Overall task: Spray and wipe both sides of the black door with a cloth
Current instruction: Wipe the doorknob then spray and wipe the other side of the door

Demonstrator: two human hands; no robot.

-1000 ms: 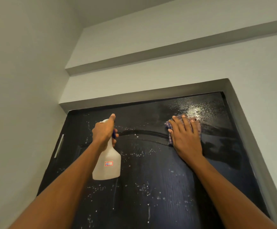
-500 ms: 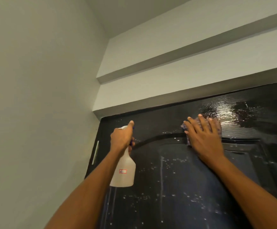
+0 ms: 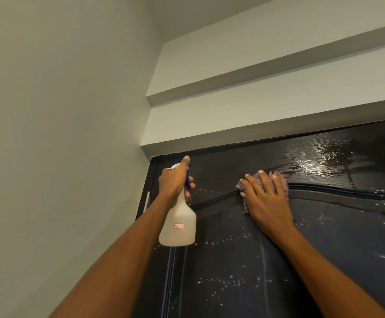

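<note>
From the head view I am looking up at the top part of the black door [image 3: 278,260], which is filling the lower right of the picture under a pale lintel [image 3: 255,131]. The door is glistening wet near its top edge on the right, and white droplets are dotting the panel lower down.

My left hand [image 3: 174,182] is gripping the neck of a white spray bottle [image 3: 177,226], the fingers curling round it and over the blue trigger [image 3: 188,180], with the thumb lying along the top of the white head. The bottle is hanging upright in front of the door's upper left corner, and a small red-bordered label [image 3: 178,226] is showing on its body. I cannot tell whether the trigger is being squeezed.

My right hand [image 3: 267,200] is lying flat, its fingers straight and spread, pressing a checked cloth [image 3: 278,177] against the door. The cloth is sitting right on the raised curved moulding [image 3: 324,191] that is running across the upper panel, and its edges are peeking out past the fingertips and beside the thumb. So this grip is open, simply pushing on the cloth rather than clutching it.

A pale wall [image 3: 60,134] is standing to the left of the door, and a narrow light strip [image 3: 148,200] is showing along the door's left edge just behind my left wrist.
</note>
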